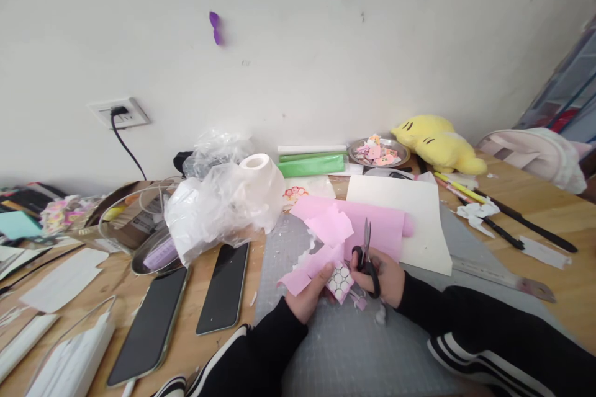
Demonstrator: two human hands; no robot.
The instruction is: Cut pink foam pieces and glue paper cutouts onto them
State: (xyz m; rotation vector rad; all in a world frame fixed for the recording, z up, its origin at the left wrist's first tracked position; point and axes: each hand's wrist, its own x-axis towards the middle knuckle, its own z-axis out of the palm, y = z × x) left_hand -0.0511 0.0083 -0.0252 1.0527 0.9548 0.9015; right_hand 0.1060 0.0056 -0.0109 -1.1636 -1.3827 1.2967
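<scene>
Over the grey mat (326, 353), the left hand (305, 298) pinched a pink paper (305, 268) and a circle-patterned piece (340, 279), while the right hand (388, 276) gripped black-handled scissors (366, 248), its fingers at the loops and the blades aimed towards the mat's far edge. The likeliest mishap seemed a nicked left fingertip, since that hand held the paper just beside the scissors; a crooked cut could have come from the paper buckling where it hung loose. The large pink sheet (377, 220), lying across the mat's far part close beyond the blades, might also have been caught by a stray snip. Beyond the mat's far edge, a metal dish (406, 162) held a heap of pink and orange pieces (378, 154). Left of the mat, a metal bowl (138, 267) contained a purple item (161, 254). Just off its far-left corner, a white plastic bag (200, 217) bunched around a paper roll (263, 177); whether it enclosed the roll could not be told.
</scene>
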